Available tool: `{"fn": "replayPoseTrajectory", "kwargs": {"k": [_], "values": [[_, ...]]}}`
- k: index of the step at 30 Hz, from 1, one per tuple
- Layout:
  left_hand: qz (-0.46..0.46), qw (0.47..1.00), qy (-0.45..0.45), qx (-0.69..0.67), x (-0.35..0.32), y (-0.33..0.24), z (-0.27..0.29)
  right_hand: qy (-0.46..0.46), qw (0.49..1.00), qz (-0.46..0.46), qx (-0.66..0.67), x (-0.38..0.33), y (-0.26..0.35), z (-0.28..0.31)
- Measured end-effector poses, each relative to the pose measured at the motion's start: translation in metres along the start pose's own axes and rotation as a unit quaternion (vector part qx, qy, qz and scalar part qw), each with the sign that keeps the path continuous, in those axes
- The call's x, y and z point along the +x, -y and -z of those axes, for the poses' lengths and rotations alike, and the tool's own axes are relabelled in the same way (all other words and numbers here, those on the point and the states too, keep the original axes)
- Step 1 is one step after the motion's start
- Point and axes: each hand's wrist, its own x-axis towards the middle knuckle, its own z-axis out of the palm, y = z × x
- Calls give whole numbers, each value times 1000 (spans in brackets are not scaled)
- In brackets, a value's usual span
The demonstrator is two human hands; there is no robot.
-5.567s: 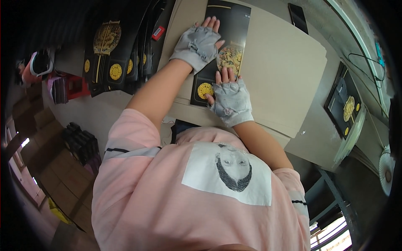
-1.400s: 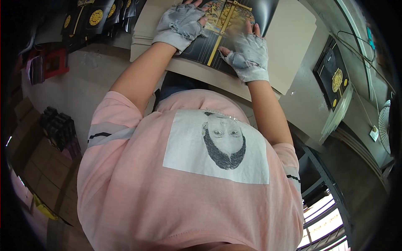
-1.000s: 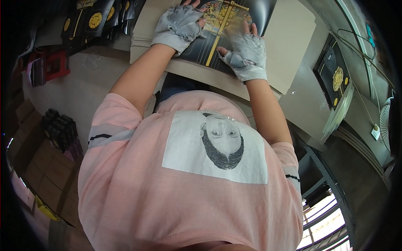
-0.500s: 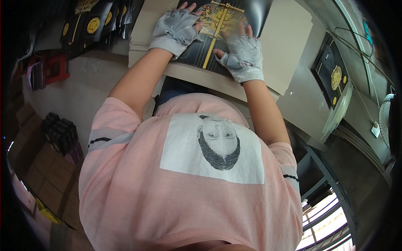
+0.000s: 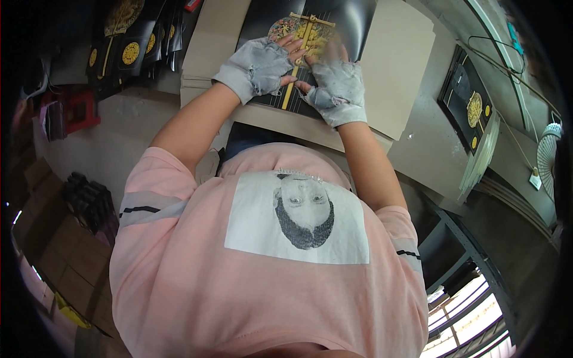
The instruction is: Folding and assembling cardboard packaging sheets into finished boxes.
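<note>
A black card [image 5: 352, 24] lies on a beige board [image 5: 394, 77] on the work table. On the card rests a gold fan-shaped ornament with a gold handle [image 5: 301, 45]. My left hand [image 5: 261, 62], in a grey fingerless glove, lies flat on the card left of the handle, fingertips touching the ornament. My right hand [image 5: 335, 83], gloved the same way, presses down on the card just right of the handle. Both hands rest palm down, fingers spread, and grip nothing.
A stack of black cards with gold discs [image 5: 128, 42] lies at the left of the table. Another black card with gold ornaments [image 5: 468, 107] sits at the right. Red boxes [image 5: 74, 110] and cardboard cartons [image 5: 54, 250] stand on the floor at left.
Both hands have slid closer together along the gold handle; the right hand moved inward and a little down. Much earlier, the hands pressed a gold disc and the fan on the card.
</note>
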Motion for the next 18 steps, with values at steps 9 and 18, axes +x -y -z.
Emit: {"fn": "replayPoseTrajectory", "kwargs": {"k": [9,18], "values": [[-3,1000,9,6,2,1,8,-13,999,33,-9,-5,-15,-9],[7,999,38,-7,6,-3,24,-59,997,59,-4,33,-59,-18]]}}
